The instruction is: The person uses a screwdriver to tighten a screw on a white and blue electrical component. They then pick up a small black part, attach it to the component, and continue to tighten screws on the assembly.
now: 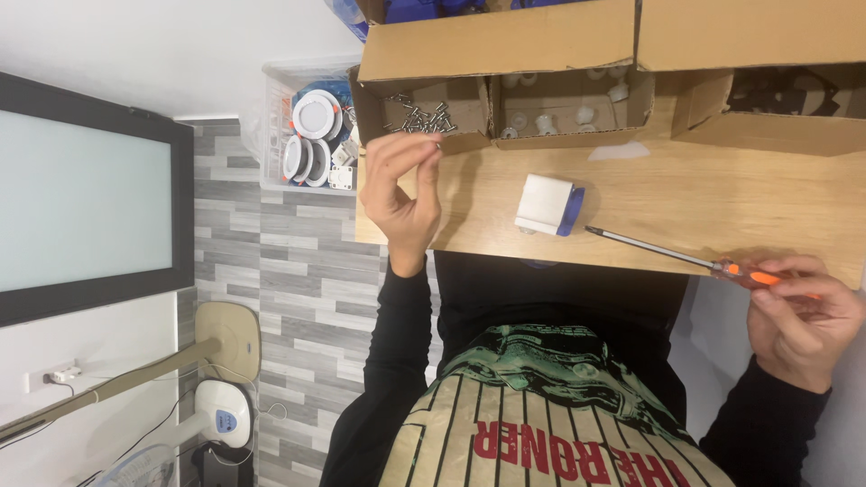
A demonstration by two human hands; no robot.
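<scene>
Orange-handled screwdriver held in right hand, handle partly hidden by fingers. Left hand pinches something too small to identify, beside cardboard box of screws on wooden worktop.

The left hand is up over the left end of the worktop, near its front edge. Its fingers are bent and pinched together at the tips. The right hand sits low, past the front right corner of the worktop, with fingers curled in a closed grip. Both arms wear black sleeves and bend at the elbow.
</scene>
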